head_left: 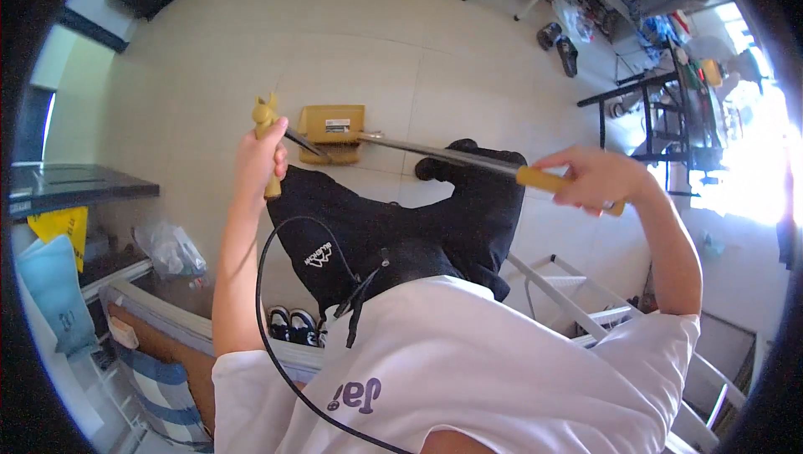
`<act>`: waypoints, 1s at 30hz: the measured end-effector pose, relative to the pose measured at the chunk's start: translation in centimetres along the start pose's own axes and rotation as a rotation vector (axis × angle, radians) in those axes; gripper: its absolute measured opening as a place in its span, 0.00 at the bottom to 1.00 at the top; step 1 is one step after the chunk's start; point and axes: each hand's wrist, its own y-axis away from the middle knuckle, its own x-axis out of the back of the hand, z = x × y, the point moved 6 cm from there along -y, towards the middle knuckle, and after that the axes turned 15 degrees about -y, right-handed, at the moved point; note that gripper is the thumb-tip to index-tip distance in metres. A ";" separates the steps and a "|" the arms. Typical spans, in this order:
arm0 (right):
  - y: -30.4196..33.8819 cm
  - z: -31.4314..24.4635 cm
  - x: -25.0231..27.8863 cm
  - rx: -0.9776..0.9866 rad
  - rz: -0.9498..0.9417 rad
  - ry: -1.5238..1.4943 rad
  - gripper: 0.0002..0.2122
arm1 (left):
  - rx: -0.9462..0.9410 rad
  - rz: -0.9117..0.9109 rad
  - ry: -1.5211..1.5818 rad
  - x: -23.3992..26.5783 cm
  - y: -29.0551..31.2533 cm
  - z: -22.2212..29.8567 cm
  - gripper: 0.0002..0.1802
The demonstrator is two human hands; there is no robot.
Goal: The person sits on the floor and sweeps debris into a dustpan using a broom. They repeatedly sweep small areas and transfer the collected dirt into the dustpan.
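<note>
My left hand (260,158) is closed round a yellow handle (273,183) topped by an ear-shaped yellow end. From that handle a thin dark rod (306,143) slants down to the near part of a yellow dustpan (311,119) on the floor. Out to the right, my right hand (595,178) grips the yellow grip of a long metal pole (435,151). The pole's far end meets the dustpan's right side. I cannot tell which rod is fixed to the dustpan; any brush head there is not clearly visible.
My black-trousered legs (393,232) lie just below the dustpan. A white stepladder (577,287) stands at the lower right, and a black metal frame (661,115) at the far right. Dark slippers (566,54) lie at the upper right. Left is a dark low table (84,186) beside a plastic bag (170,249).
</note>
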 end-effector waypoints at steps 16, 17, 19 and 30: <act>-2.4 10.0 11.2 0.072 0.627 -0.573 0.09 | -0.183 -0.398 -0.513 -3.2 -0.9 7.6 0.17; -4.2 11.1 11.8 0.039 0.592 -0.572 0.08 | -0.193 -0.437 -0.553 -4.0 -1.1 7.9 0.17; -8.4 13.3 13.0 -0.025 0.514 -0.567 0.06 | -0.182 -0.486 -0.657 -5.5 -2.1 8.0 0.16; -9.8 6.0 0.3 -0.201 0.134 -0.240 0.10 | -0.148 -0.497 -0.756 -7.0 -3.1 7.2 0.16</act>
